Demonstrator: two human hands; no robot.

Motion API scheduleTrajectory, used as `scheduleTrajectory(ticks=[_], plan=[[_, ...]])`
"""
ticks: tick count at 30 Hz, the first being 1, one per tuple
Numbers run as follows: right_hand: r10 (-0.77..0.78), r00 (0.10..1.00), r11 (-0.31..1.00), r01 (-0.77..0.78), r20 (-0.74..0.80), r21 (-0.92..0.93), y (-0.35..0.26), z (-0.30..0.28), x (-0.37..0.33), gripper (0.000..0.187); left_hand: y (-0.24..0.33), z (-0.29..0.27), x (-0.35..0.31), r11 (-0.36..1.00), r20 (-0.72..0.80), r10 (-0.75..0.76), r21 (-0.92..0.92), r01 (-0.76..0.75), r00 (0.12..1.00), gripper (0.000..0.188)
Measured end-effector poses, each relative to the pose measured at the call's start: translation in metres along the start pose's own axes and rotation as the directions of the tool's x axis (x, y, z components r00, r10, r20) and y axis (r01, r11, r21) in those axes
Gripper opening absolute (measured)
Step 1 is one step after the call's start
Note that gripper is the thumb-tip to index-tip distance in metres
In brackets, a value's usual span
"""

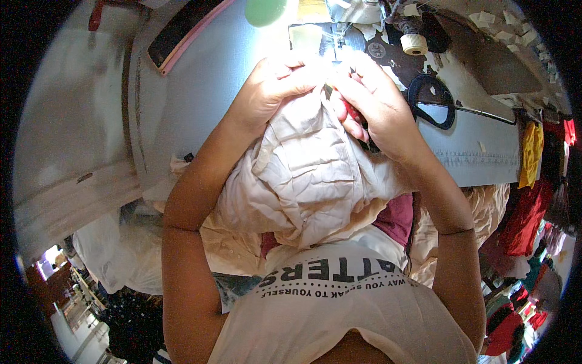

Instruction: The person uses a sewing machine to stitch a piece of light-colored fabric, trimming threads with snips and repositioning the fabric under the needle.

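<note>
A crumpled cream cloth (312, 164) hangs from my two hands toward my lap. My left hand (276, 85) pinches its far edge, close to the needle area of a sewing machine (344, 39). On the other side, my right hand (376, 100) is closed on the same edge, its fingertips almost meeting those of the left. Tucked in the right palm is a small red and dark item (353, 113), mostly hidden by the fingers; its kind I cannot make out. Bright lamp light washes out the fingertips and the cloth edge there.
A phone with a pink edge (182, 33) lies at the table's far left. Right of my hands are a black ring-shaped item (431, 102) and a ruler strip (473, 158). Yellow cloth (531, 155) and red cloth (527, 221) hang at the right. Plastic wrapping (118, 249) is at the left.
</note>
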State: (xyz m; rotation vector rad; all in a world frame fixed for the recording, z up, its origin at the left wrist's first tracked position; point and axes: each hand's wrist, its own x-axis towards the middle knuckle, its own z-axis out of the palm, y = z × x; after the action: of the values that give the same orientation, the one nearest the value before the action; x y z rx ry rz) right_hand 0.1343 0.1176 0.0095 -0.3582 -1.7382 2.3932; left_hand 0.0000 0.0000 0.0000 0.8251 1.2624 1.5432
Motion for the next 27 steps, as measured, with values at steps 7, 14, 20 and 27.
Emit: scheduleTrajectory(ticks=[7,14,20,27], plan=[[-0.003,0.998,0.999,0.006,0.06,-0.046,-0.0033,-0.0005,0.0009,0.011,-0.0029,-0.0021,0.0029,0.996,-0.036,0.001,0.094,0.003,0.999,0.021],[-0.039,0.998,0.996,0.043,0.058,-0.077,-0.001,-0.0003,0.0013,0.012,-0.0009,0.0022,0.002,0.998,-0.058,0.016,0.057,-0.013,0.998,0.02],[0.004,0.999,0.997,0.0,0.043,-0.081,0.0003,-0.0019,0.0007,0.013,-0.0018,0.0009,0.0018,0.997,-0.053,0.01,0.079,-0.005,0.999,0.021],[-0.004,0.999,0.998,0.008,0.05,-0.063,0.0021,-0.002,0.0012,0.013,-0.0021,-0.0011,0.0023,0.991,-0.047,0.029,0.129,-0.023,0.998,0.021]])
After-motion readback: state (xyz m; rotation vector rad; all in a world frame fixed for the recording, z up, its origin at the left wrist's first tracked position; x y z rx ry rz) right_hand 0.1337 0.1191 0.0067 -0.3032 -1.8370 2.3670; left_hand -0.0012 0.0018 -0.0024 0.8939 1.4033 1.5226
